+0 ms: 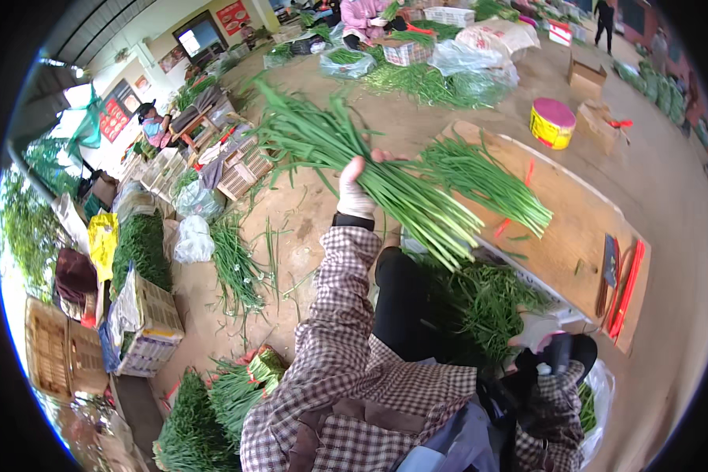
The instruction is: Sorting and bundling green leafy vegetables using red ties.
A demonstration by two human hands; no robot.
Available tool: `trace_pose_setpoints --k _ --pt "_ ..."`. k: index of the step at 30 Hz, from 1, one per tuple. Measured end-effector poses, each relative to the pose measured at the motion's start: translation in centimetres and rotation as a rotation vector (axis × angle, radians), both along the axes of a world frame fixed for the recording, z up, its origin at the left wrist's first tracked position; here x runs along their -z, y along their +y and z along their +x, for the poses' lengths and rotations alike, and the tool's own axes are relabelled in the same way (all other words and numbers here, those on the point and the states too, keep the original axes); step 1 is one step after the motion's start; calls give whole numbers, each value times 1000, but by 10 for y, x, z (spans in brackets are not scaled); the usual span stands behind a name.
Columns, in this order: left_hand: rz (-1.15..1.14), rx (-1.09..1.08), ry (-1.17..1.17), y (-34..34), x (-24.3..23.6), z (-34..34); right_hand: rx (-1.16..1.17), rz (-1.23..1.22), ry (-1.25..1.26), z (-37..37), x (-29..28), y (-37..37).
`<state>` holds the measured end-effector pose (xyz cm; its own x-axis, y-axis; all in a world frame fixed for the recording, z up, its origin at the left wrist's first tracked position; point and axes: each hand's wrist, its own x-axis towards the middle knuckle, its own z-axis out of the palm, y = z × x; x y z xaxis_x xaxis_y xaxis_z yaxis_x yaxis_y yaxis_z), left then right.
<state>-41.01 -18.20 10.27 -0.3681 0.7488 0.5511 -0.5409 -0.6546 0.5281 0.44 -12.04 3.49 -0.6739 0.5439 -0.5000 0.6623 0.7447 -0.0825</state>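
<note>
My left hand (354, 189), partly covered in white, is closed round a thick bunch of green chives (417, 204) and holds it up in front of me. Its leafy ends fan to the far left, the pale stalk ends point to the near right. A second bunch of chives (492, 182) lies on the wooden board (562, 224) with a red strip (529, 171) beside it. Low at the right, my right hand (536, 329) is by a heap of loose greens (488, 315) beneath the board's near edge; its fingers are mostly hidden.
Red strips (626, 287) lie at the board's right end. Beyond it stand a yellow tub (552, 124) and cardboard boxes (587, 79). Loose chives (236, 263) lie on the floor to the left, near plastic crates (151, 326). Tied bundles (193, 425) stand low left. People work farther off.
</note>
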Motion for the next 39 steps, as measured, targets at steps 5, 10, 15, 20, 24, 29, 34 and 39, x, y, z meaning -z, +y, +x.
trace_pose_setpoints --k 5,10,15,20,24,29,34,39 --pt "-67 183 44 8 -6 48 206 292 346 -28 -104 6" --pt "-198 320 32 28 -7 111 81 365 840 -110 -127 5" --pt "-457 309 -171 39 -17 156 224 -198 1101 -128 -92 17" --pt "-487 349 53 35 -32 144 155 -929 1343 -109 -56 35" --pt "-447 363 218 35 -38 120 29 -971 1200 -88 -43 44" --pt "-285 468 152 28 -35 125 -85 -1358 1198 -93 -36 38" --pt "-216 669 90 30 -41 147 -52 -1755 875 -100 -24 25" --pt "-534 445 43 31 -55 149 124 -931 1133 -78 -41 34"
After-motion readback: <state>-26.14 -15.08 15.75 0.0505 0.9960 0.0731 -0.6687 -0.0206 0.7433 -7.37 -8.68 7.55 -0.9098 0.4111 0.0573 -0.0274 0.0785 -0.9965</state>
